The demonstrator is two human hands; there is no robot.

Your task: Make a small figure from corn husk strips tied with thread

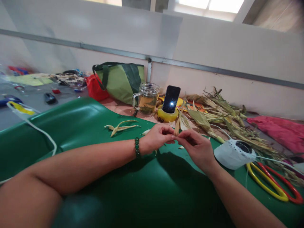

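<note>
- Closest in: scissors (283, 198), going by the red and yellow loop handles, on the green cover (133, 196) right by the right forearm. Can't make out the blades, so swinging that arm back without looking could knock them.
- Left hand (158, 137) has thumb and fingers pinched together on a dry husk strip (177, 128). Right hand (198, 148) is pinched just as tight on the same strip, fingertips practically against the left ones. The strip sits between the two, poking up above the fingertips.
- Main worry imo: it looks papery and brittle, so a hard twist or tug could split it along the grain. Too light a pinch and it might slip out.
- White-wrapped tub (229, 155) leans just beside the right wrist, white cord next to it. Snag the cord and the tub could roll.
- Loose husk strips (121, 127) past the left hand look super light, so a draught might scatter them.
- Phone (171, 99) is propped upright in a yellow ring (167, 115); a bump could topple it.
- Glass mug (148, 100) behind has liquid in it. If knocked, the husk pile (223, 117) could get soaked.
</note>
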